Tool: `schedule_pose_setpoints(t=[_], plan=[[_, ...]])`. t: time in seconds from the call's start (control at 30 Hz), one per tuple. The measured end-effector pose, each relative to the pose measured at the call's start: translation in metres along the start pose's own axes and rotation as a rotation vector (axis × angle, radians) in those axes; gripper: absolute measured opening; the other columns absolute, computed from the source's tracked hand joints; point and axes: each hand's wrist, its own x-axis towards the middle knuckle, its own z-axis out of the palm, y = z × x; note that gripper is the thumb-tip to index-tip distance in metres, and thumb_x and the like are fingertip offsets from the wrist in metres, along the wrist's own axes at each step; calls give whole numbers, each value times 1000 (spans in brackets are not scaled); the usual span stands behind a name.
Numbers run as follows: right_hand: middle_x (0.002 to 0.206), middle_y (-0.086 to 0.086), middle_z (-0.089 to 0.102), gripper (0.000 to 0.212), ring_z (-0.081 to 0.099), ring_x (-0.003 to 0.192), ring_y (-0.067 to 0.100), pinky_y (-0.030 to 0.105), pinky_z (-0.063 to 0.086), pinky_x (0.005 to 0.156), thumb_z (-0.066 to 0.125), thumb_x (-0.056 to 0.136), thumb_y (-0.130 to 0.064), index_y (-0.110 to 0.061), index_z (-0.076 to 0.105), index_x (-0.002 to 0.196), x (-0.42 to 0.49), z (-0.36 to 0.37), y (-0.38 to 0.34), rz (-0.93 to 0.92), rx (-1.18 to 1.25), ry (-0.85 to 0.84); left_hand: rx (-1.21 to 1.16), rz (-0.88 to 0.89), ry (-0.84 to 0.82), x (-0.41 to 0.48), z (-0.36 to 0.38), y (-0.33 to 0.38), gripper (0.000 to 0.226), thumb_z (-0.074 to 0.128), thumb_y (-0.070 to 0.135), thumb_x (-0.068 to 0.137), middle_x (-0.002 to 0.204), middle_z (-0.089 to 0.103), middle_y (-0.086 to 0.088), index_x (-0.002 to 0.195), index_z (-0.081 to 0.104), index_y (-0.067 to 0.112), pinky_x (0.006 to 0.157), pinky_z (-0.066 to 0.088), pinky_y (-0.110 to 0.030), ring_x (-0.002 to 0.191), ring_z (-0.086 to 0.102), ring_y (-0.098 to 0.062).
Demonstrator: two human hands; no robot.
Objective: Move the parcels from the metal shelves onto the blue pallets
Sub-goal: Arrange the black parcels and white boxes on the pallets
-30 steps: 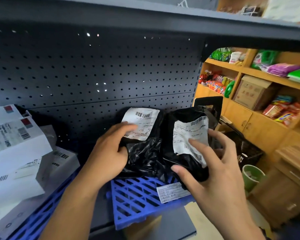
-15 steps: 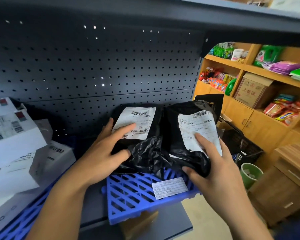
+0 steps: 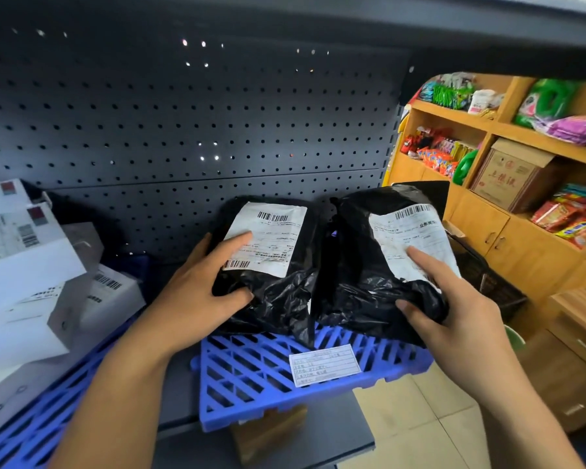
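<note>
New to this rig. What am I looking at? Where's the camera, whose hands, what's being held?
No robot here: a person works bare-handed, and the one camera sits on their head, looking forward and down. The left hand grips one black parcel, the right hand another. Both parcels rest on a blue pallet lying on a metal shelf with a pegboard back. White boxes sit to the left; wooden shelves of goods stand to the right.
</note>
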Motion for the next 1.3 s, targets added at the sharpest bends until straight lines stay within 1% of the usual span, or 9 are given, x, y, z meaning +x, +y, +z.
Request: schedule_pose_setpoints(t=[0.07, 0.13, 0.2, 0.33, 0.53, 0.73, 1.07, 1.17, 1.3], plan=[[132, -16, 63, 73, 62, 119, 10, 25, 46, 97, 80, 87, -17, -49, 49, 145, 3, 1, 5, -16, -16, -24, -21, -23, 5, 2, 3, -2, 83, 70, 29, 87, 163, 13, 21, 144, 23, 69, 111, 21, -23, 142, 20, 3], [137, -14, 62, 74, 61, 122, 11, 24, 44, 96, 79, 88, -22, -51, 45, 146, 4, 2, 8, -41, -48, -39, -41, -55, 9, 4, 5, -5, 89, 71, 32, 85, 166, 12, 17, 142, 17, 73, 118, 23, -30, 147, 21, -3], [139, -15, 60, 78, 59, 123, 9, 26, 46, 96, 82, 85, -28, -54, 42, 146, 5, 4, 8, -34, -39, -56, -77, -58, 21, 6, 8, -8, 94, 72, 30, 82, 162, 27, 17, 141, 14, 75, 120, 28, -35, 148, 30, -8], [138, -19, 55, 90, 54, 129, 7, 33, 47, 104, 89, 77, -31, -59, 37, 144, 8, 7, 6, -12, 29, -99, -131, -72, 26, 6, 12, -9, 98, 73, 19, 85, 133, 45, 40, 147, 15, 68, 101, 33, -18, 127, 47, 2], [150, -17, 49, 110, 48, 138, 12, 30, 41, 109, 90, 77, -21, -72, 18, 143, 14, 11, 7, 0, 12, -168, -128, -48, 41, 9, 15, -11, 89, 72, 19, 91, 146, 45, 25, 147, 21, 65, 112, 30, -24, 135, 42, -1], [130, -23, 56, 105, 57, 123, 9, 29, 46, 102, 89, 78, -16, -74, 25, 138, 16, 8, 12, 18, 52, -154, -111, -52, 143, 5, 21, -15, 84, 74, 15, 90, 142, 49, 22, 147, 31, 59, 110, 31, -21, 131, 45, 0], [123, -24, 62, 107, 62, 113, 8, 27, 46, 96, 88, 78, -13, -77, 25, 135, 18, 3, 18, 34, 96, -194, -61, -57, 277, -11, 18, -23, 85, 79, 16, 85, 141, 51, 16, 147, 37, 54, 110, 34, -23, 129, 47, -2], [120, -37, 57, 107, 60, 107, -5, 20, 44, 91, 89, 77, -13, -79, 26, 132, 20, 4, 21, 8, 97, -193, -33, -47, 313, -17, 17, -23, 84, 80, 18, 83, 139, 53, 15, 146, 38, 54, 108, 36, -24, 128, 49, -4], [120, -42, 52, 107, 54, 100, -26, -1, 41, 81, 89, 76, -14, -78, 25, 134, 24, 4, 23, -19, 78, -212, -13, -39, 311, -27, 20, -17, 83, 78, 25, 82, 138, 52, 16, 146, 35, 57, 105, 35, -20, 125, 48, 0]])
